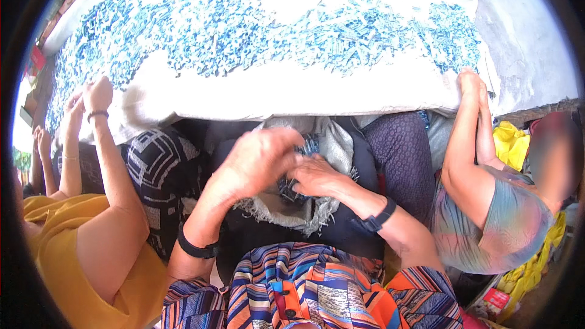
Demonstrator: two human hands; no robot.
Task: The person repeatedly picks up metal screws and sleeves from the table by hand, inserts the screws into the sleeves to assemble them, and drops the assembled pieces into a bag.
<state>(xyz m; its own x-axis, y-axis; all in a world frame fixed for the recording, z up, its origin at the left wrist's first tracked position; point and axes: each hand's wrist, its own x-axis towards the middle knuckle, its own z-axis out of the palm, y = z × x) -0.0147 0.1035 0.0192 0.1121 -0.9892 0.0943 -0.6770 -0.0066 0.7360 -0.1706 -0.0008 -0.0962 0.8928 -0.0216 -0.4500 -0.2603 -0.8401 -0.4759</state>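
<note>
Two loosely curled hands (259, 153) (315, 175), contents unclear, over a frayed sack (345, 141)

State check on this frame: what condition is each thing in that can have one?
Sack: open, edge frayed
Left hand: blurred, fingers bent; grip unclear
Right hand: fingers bent over the sack; grip unclear
Blue-and-white pieces: loose, heaped and spread
White cloth: spread, partly covered
Left wristband: worn
Right wristband: worn
</note>
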